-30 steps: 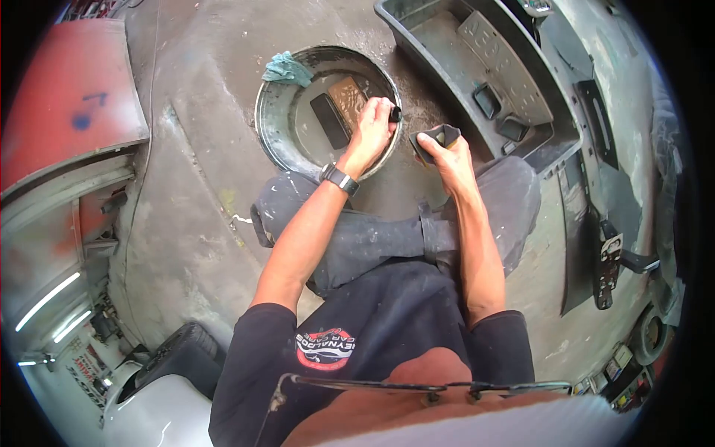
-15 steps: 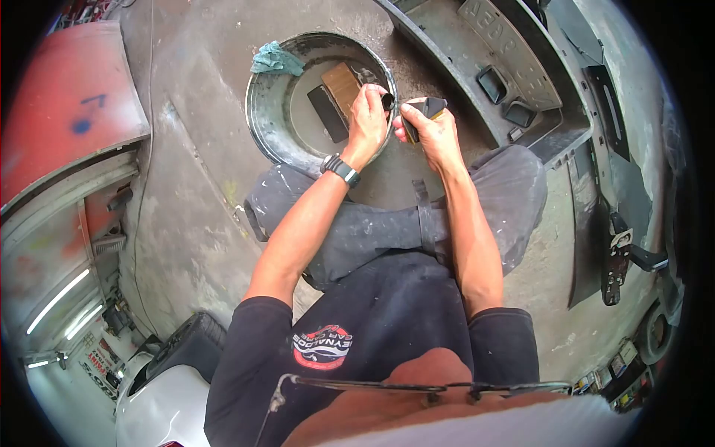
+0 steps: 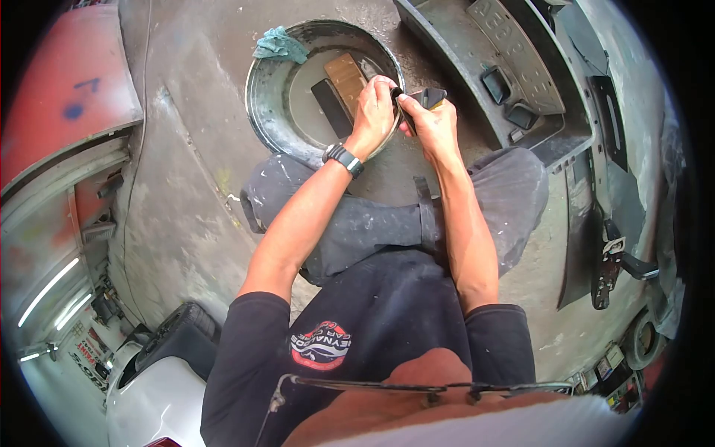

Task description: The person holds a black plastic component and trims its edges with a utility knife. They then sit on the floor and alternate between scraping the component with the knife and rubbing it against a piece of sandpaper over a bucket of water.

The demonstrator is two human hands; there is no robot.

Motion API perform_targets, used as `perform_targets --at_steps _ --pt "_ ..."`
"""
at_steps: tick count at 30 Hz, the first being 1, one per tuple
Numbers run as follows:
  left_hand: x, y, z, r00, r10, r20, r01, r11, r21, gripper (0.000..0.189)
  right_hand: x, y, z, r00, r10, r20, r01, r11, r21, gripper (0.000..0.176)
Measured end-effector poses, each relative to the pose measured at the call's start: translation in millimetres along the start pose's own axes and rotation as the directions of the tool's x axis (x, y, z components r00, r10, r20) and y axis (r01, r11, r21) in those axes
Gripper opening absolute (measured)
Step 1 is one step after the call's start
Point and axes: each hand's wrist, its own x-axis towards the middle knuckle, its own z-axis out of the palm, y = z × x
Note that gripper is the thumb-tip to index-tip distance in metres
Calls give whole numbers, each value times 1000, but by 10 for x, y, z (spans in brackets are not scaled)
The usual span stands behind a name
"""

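My left hand [image 3: 372, 115], with a watch on the wrist, is closed around a small black curled piece [image 3: 397, 94], perhaps sandpaper; most of it is hidden by the fingers. Beside it, my right hand [image 3: 432, 123] grips a dark block with a yellow edge [image 3: 430, 98], its thumb on the near side and touching or almost touching the black piece. Both hands are at the right rim of a round metal tub [image 3: 253, 112]. Inside the tub lie a brown block [image 3: 345, 78] and a dark grey slab [image 3: 328, 104], side by side in what looks like shallow water.
A blue-green cloth [image 3: 280, 45] hangs over the tub's far-left rim. A large dark bumper-like part [image 3: 447, 63] lies to the right. A red painted panel [image 3: 67, 97] stands at left, a white car part [image 3: 160, 402] at lower left. My bent legs [image 3: 357, 223] are just below the tub.
My left hand has moved slightly right, bringing the black piece up against my right hand. The view has shifted a little; the blocks in the tub look the same.
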Motion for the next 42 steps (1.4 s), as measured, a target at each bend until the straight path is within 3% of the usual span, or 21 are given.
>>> perform_targets --at_steps 2,5,8,12,13,16,20,24,25,26,28,29,31,32,33,34,36,38,40,41,42 --pt "-4 56 -1 998 -54 16 55 995 -78 38 -7 -17 42 993 -109 -43 106 992 -65 19" --pt "-34 82 1 987 -157 35 161 972 -170 38 -21 20 45 999 36 -30 -34 998 54 18" --pt "-45 100 6 994 -105 20 107 988 -109 39 0 -5 -21 995 98 3 -98 995 1 18" --pt "-40 76 16 997 -79 3 79 988 -132 38 65 183 39 939 -332 -83 306 923 -231 17" --pt "-52 92 20 996 -84 -7 82 990 -114 38 -27 70 60 990 -121 -68 118 992 -49 17" --pt "-52 89 -3 997 -72 7 73 994 -80 37 -49 27 -17 995 95 15 -96 994 48 17" --pt "-41 81 12 999 -32 -23 29 994 -103 37 121 269 33 884 -460 -82 427 866 -262 17" --pt "-57 47 13 998 -52 -34 49 997 -66 36 -83 2 -11 996 93 13 -94 995 25 16" --pt "-35 8 19 999 -28 -31 26 998 -58 37 -100 -83 -3 997 80 -8 -81 994 -68 16" --pt "-24 -16 28 1000 -4 -28 3 999 -50 37 -36 -1 -11 979 -199 -39 186 958 -217 16" --pt "-5 -53 52 999 2 -40 -5 998 -68 36 132 169 16 723 -690 27 612 621 -490 15" --pt "-1 -69 57 999 5 -49 -8 997 -75 36 107 191 38 745 -667 -20 578 660 -479 15" --pt "-10 -94 44 999 -7 -52 2 996 -90 35 -15 58 6 980 -195 -33 184 961 -209 16" --pt "-20 -98 29 999 -1 -55 -4 996 -85 35 -61 -6 -6 998 69 13 -68 995 -74 17" --pt "-11 -87 44 999 9 -51 -14 996 -86 36 -14 -5 -48 1000 -3 19 7 976 -218 18" --pt "-15 -58 43 999 17 -50 -21 996 -85 36 57 71 -49 969 -249 0 235 916 -325 18" --pt "-18 -26 30 998 -63 -7 62 989 -132 37 183 271 -24 734 -677 49 598 611 -519 17" --pt "-34 -20 29 998 -53 -31 50 994 -101 37 76 142 -20 942 -337 0 319 891 -322 19" --pt "-40 -3 7 999 -40 -23 38 995 -96 37 -49 14 -37 997 64 35 -60 992 -110 20" --pt "-37 15 8 999 -32 -15 30 995 -95 37 -20 6 -58 999 -25 29 31 971 -238 19" --pt "-39 31 13 1000 -24 -5 23 995 -94 37 40 42 -62 959 -283 21 273 899 -343 18"
